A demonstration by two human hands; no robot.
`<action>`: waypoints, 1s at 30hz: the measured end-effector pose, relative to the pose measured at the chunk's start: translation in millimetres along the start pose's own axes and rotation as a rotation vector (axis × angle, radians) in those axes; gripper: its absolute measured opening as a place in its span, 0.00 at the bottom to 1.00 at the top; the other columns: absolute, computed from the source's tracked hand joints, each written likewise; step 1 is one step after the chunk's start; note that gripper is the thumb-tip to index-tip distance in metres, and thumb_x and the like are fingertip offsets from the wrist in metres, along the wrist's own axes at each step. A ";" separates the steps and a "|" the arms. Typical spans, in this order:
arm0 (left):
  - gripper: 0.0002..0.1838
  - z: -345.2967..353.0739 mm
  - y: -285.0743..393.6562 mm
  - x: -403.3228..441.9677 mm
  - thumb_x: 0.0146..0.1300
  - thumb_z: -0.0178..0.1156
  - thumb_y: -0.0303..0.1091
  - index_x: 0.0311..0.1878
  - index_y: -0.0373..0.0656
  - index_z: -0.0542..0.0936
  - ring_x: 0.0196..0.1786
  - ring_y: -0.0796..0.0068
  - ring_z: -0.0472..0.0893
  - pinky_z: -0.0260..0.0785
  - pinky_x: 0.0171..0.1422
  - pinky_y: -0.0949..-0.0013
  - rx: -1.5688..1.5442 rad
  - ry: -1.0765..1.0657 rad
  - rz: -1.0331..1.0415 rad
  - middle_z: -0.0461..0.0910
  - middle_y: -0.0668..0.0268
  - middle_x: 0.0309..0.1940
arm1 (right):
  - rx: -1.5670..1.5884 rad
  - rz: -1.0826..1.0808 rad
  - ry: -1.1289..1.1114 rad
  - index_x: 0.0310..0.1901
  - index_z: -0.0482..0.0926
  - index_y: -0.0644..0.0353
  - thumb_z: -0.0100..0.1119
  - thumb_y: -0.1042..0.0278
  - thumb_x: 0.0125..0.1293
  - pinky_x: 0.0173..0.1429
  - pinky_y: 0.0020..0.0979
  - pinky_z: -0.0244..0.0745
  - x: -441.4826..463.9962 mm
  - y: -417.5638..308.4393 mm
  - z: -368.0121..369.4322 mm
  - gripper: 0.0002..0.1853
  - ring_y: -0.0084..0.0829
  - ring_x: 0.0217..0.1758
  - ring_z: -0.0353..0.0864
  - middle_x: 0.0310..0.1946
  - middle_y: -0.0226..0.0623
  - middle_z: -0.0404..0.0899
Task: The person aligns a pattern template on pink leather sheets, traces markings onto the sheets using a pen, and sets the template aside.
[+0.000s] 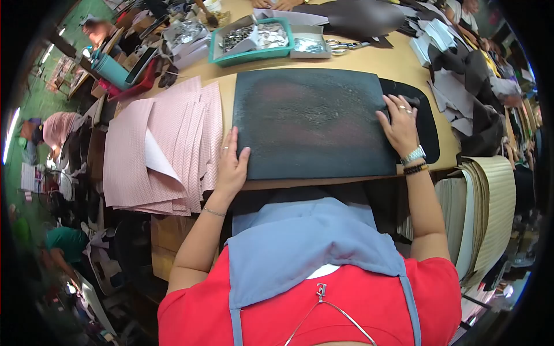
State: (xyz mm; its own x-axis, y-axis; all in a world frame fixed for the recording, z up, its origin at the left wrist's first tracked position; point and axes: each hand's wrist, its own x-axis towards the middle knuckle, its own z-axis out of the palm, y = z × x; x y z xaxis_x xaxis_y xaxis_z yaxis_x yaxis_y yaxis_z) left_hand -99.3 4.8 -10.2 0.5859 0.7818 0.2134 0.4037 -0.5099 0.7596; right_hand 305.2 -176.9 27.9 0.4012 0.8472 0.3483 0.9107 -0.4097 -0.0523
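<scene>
A dark, worn rectangular board [311,124] lies flat at the table's front edge. Along its left edge rests my left hand [232,164], thumb apart from the fingers. My right hand [399,124] lies at the board's right edge with its fingers spread, over a black rounded mat [427,138] that sticks out from under the board. A small dark object [408,101] is partly hidden beside the right fingers; I cannot make out what it is. Left of the board, pink patterned sheets [193,132] are fanned out in a loose stack.
Behind the board stand a teal tray [218,53] of small metal parts, a clear box [310,47] and scissors [341,46]. Dark and grey scraps [456,98] lie at the right. Tan sheets [490,207] hang at the lower right. Another person's hands [277,4] show at the far edge.
</scene>
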 end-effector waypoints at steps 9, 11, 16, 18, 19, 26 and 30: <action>0.37 4.5 29.5 -19.4 0.70 0.54 0.44 0.76 0.42 0.52 0.77 0.42 0.49 0.37 0.77 0.44 0.070 0.030 0.106 0.49 0.39 0.74 | 0.094 -0.041 -0.172 0.60 0.75 0.51 0.51 0.28 0.61 0.69 0.65 0.48 117.5 -54.6 60.2 0.37 0.51 0.65 0.67 0.58 0.48 0.74; 0.37 -8.1 42.6 4.7 0.69 0.55 0.46 0.75 0.44 0.55 0.76 0.41 0.50 0.41 0.77 0.43 0.176 0.044 0.169 0.51 0.44 0.74 | 0.105 -0.033 -0.151 0.59 0.76 0.52 0.52 0.28 0.60 0.70 0.65 0.48 116.2 -53.7 63.2 0.37 0.51 0.65 0.68 0.58 0.49 0.74; 0.31 -31.0 21.0 118.0 0.69 0.54 0.47 0.71 0.45 0.63 0.74 0.46 0.58 0.50 0.73 0.43 0.414 0.082 0.172 0.61 0.51 0.71 | 0.143 0.004 -0.162 0.56 0.78 0.51 0.56 0.31 0.60 0.72 0.60 0.47 110.7 -59.8 57.3 0.34 0.48 0.66 0.67 0.56 0.47 0.75; 0.27 -32.8 -2.8 175.2 0.68 0.54 0.47 0.67 0.45 0.69 0.67 0.49 0.69 0.57 0.69 0.44 0.409 0.151 0.186 0.71 0.50 0.63 | 0.162 0.013 -0.136 0.56 0.78 0.51 0.57 0.32 0.60 0.72 0.61 0.47 108.8 -62.0 56.6 0.33 0.47 0.66 0.68 0.56 0.46 0.76; 0.25 -36.1 -10.8 203.9 0.68 0.55 0.46 0.65 0.46 0.72 0.62 0.50 0.75 0.61 0.66 0.44 0.350 0.158 0.146 0.77 0.50 0.58 | 0.168 0.022 -0.124 0.56 0.78 0.51 0.57 0.32 0.60 0.72 0.61 0.46 108.4 -62.6 56.2 0.33 0.46 0.66 0.68 0.56 0.46 0.76; 0.13 -39.0 -37.4 321.7 0.61 0.59 0.39 0.47 0.49 0.84 0.51 0.57 0.83 0.67 0.58 0.50 0.774 0.101 -0.241 0.85 0.58 0.46 | 0.231 0.066 -0.119 0.53 0.80 0.54 0.62 0.34 0.56 0.74 0.58 0.46 109.6 -66.0 47.5 0.33 0.43 0.65 0.69 0.55 0.42 0.77; 0.12 -36.5 -42.3 343.8 0.56 0.62 0.38 0.44 0.50 0.85 0.54 0.60 0.83 0.65 0.62 0.50 0.748 0.077 -0.394 0.85 0.59 0.47 | 0.242 0.072 -0.133 0.52 0.80 0.54 0.62 0.34 0.57 0.74 0.57 0.45 110.5 -64.7 47.7 0.32 0.42 0.65 0.69 0.54 0.42 0.78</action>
State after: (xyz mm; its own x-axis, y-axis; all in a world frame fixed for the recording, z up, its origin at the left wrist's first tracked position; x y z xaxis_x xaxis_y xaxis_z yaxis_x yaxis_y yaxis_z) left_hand 59.5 308.2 53.4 0.2665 0.9605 0.0801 0.9426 -0.2771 0.1864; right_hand 295.2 -40.6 25.1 0.4610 0.8620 0.2108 0.8698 -0.3918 -0.3000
